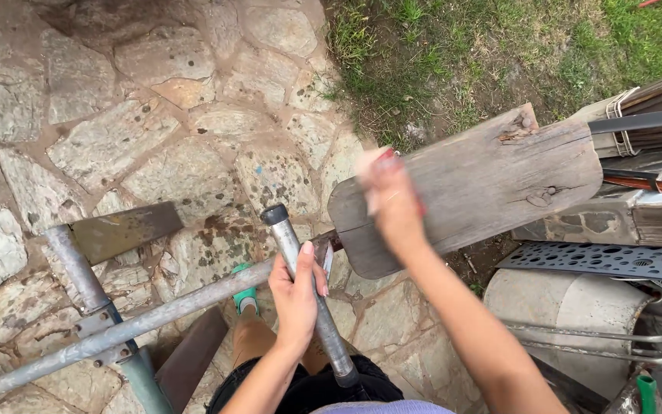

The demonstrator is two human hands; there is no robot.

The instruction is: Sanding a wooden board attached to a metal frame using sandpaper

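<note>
My left hand [298,295] is wrapped around an upright grey metal pipe [289,241] that crosses a long horizontal pipe [132,328] of a metal frame. My right hand [391,201] is blurred with motion and presses a small pale and red piece, which I cannot identify, against the near end of a weathered grey wooden plank [484,180]. The plank reaches from the frame up to the right, and its rounded end sits beside the upright pipe.
Irregular stone paving [116,115] lies below, with grass [499,46] beyond it. On the right are a perforated metal sheet [614,261], a rounded metal drum [576,307], wire rods and stacked boards. A rusty flat plate [124,230] sticks out from the frame's left post.
</note>
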